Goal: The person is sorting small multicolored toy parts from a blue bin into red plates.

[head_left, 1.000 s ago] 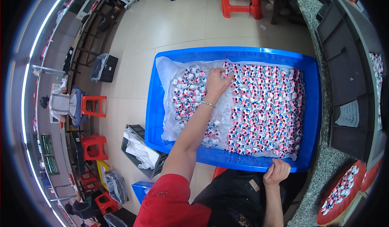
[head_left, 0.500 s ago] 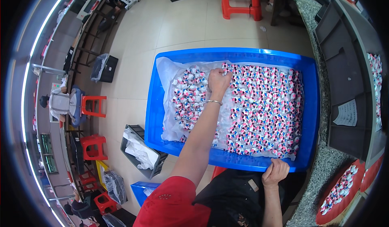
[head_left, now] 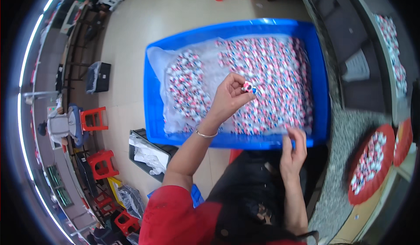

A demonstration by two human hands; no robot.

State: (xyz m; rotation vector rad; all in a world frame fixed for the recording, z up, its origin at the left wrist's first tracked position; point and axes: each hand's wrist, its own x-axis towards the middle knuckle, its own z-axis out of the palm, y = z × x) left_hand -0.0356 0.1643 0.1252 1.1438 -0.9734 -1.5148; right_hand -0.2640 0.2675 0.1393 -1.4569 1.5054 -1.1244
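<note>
My left hand is raised over the blue bin and pinches a small painted figurine, white with pink, blue and dark patches, between thumb and fingertips. Below it, many similar figurines stand in close rows over the bin's middle and right. A looser heap of them lies at the left on a white plastic liner. My right hand is at the bin's near rim, its thumb apart from the slightly bent fingers. Nothing shows in it; blur hides whether it touches the rim.
At right, a red scalloped tray with more figurines stands on a speckled stone counter, beyond it a grey crate. A dark bin with white plastic and red stools stand at left, where another person sits.
My left hand has lifted from among the figurines and come nearer, a figurine now visible in its fingers. My right hand has loosened its grip on the rim. The whole view has shifted.
</note>
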